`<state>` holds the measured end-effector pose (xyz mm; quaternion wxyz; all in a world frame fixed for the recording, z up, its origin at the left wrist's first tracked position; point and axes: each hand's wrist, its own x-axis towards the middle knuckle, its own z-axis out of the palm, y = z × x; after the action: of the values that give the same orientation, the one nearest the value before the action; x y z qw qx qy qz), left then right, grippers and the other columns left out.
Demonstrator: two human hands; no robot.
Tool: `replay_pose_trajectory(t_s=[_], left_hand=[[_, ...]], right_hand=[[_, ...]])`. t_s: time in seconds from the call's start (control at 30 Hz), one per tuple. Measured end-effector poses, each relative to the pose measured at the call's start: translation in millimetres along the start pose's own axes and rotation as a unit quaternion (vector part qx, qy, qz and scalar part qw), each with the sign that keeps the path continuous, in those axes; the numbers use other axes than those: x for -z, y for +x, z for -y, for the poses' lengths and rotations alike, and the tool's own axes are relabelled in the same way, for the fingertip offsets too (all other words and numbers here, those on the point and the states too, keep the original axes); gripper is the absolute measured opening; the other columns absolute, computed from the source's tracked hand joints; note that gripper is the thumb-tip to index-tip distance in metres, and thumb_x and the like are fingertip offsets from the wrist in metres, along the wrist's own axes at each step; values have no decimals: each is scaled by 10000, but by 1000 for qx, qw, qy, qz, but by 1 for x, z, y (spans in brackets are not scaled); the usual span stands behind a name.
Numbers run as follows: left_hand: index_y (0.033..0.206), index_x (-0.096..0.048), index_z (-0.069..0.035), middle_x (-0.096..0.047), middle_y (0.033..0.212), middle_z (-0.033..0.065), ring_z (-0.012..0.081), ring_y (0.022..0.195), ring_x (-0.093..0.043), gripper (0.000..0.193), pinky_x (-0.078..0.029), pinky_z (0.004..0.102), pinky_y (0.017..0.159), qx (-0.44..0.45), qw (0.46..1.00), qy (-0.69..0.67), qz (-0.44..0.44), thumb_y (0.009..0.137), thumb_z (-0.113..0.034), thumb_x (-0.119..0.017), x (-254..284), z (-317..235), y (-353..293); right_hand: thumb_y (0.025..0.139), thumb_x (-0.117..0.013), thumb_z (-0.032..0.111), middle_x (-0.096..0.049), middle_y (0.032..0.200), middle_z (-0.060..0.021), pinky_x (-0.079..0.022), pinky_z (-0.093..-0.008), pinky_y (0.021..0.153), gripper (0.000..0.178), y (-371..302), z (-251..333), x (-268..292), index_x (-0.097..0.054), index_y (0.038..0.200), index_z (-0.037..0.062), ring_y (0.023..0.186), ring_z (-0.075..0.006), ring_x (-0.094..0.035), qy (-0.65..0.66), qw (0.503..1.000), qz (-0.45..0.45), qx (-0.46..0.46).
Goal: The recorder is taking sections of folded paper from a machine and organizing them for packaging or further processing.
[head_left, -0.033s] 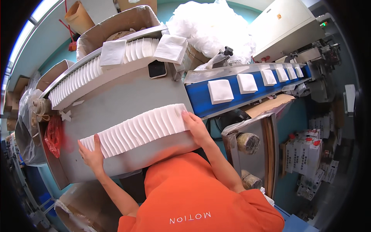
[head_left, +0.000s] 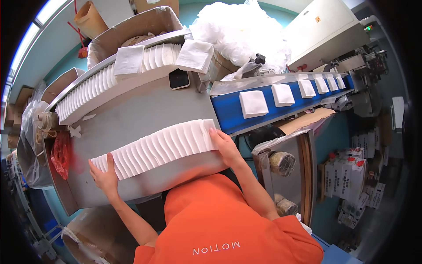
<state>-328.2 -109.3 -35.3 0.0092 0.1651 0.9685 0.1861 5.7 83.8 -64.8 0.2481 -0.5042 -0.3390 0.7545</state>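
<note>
A long row of folded white paper napkins (head_left: pixel 158 147) stands on edge, slightly curved, on the grey metal table (head_left: pixel 145 105) before me. My left hand (head_left: pixel 104 177) grips its left end, thumb on the far side and fingers around the outer end. At the other end, my right hand (head_left: pixel 225 145) presses against the last napkins with its thumb and fingers; part of its grip is hidden. A second, longer row of napkins (head_left: pixel 94 90) lines the table's far edge, with two flat napkin stacks (head_left: pixel 128 60) (head_left: pixel 193 55) lying over it.
A blue conveyor belt (head_left: pixel 228 112) on the right carries several napkin stacks (head_left: pixel 254 104). A dark phone (head_left: pixel 179 79) lies near the far row. Behind are a cardboard box (head_left: pixel 162 20) and a white plastic heap (head_left: pixel 237 26). A red bag (head_left: pixel 60 154) hangs left.
My right hand and the right end of the near row have shifted slightly right. The stacks on the belt have also moved a little to the right. My left hand stays put.
</note>
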Motion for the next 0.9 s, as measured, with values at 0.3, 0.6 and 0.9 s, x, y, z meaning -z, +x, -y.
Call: replay_pose_trajectory(t_s=[0.3,0.6,0.9], left_hand=[[1477,-320,-6,-413,1445,241,413,1335,-413,1014,-351,496,1088,3,1000,7,9,811,-711,-615,4,-18,-9],[1476,-321,-12,-418,1443,231,408,1333,-418,1002,-354,492,1088,9,1000,13,11,813,-698,-625,0,-20,-11],[1471,-333,-12,-418,1441,241,416,1326,-424,985,-362,498,1082,3,1000,-6,-1,818,-687,-629,0,-22,-13]], right_hand=[[980,-595,401,-673,995,-25,-483,-266,809,436,-4,23,-2,-611,1162,5,911,-106,-602,-228,966,-36,114],[983,-610,269,-653,1100,-96,-553,-286,775,372,-1,16,38,-550,1235,2,924,-172,-664,89,991,-90,35],[948,-649,374,-677,982,-31,-505,-264,770,420,-1,6,-5,-624,1166,17,911,-117,-628,69,997,15,-32]])
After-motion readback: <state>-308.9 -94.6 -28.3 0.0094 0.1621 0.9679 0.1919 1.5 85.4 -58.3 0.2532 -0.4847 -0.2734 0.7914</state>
